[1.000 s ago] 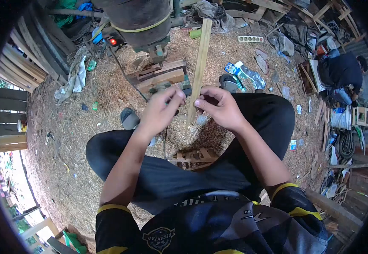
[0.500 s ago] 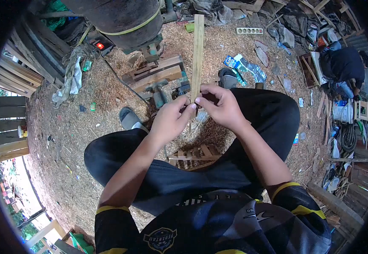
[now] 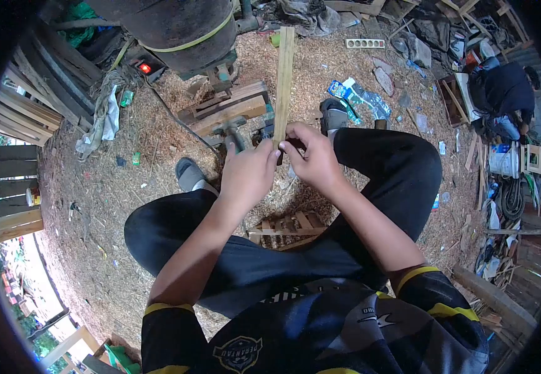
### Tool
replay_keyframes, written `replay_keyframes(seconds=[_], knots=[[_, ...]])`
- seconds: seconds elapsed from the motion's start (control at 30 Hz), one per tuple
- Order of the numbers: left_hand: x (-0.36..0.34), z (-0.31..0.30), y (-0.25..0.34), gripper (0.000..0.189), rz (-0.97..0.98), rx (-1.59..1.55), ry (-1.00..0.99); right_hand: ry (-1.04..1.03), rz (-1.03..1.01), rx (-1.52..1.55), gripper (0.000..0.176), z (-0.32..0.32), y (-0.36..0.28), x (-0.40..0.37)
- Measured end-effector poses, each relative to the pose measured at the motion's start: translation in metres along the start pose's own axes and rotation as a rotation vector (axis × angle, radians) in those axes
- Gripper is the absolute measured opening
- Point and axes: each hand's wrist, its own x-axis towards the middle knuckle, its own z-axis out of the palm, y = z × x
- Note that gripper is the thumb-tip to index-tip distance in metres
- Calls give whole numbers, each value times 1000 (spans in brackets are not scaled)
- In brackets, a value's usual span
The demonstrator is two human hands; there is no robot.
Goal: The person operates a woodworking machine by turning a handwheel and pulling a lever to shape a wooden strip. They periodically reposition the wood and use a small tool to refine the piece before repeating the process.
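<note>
Both hands and the long, thin, light-brown wood strip (image 3: 284, 81) have moved a little to the left since the earlier frame. Near the lap, the left hand (image 3: 248, 174) is curled, with its thumb and finger closed on the low end of the strip. The right hand (image 3: 314, 161) is beside it, pinching the same end, its other fingers bent. The strip points away from the body.

I think this step is getting a good hold on the end. The next move calls for tight fingers and a steady strip.

Between the legs is a small brown wood piece with slats (image 3: 287, 232). Farther off are thick brown wood blocks (image 3: 233, 116), then a big dark round drum (image 3: 177, 31). A person in dark clothes (image 3: 504, 93) bends over, far to the right.
</note>
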Motion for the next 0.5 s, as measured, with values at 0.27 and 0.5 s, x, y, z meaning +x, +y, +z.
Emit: replay_keyframes(seconds=[0.27, 0.5], knots=[[3, -5, -3, 18, -56, -154, -70, 27, 51, 22, 20, 6, 8, -4], [6, -7, -3, 20, -102, -310, -91, 52, 105, 113, 23, 12, 21, -9]])
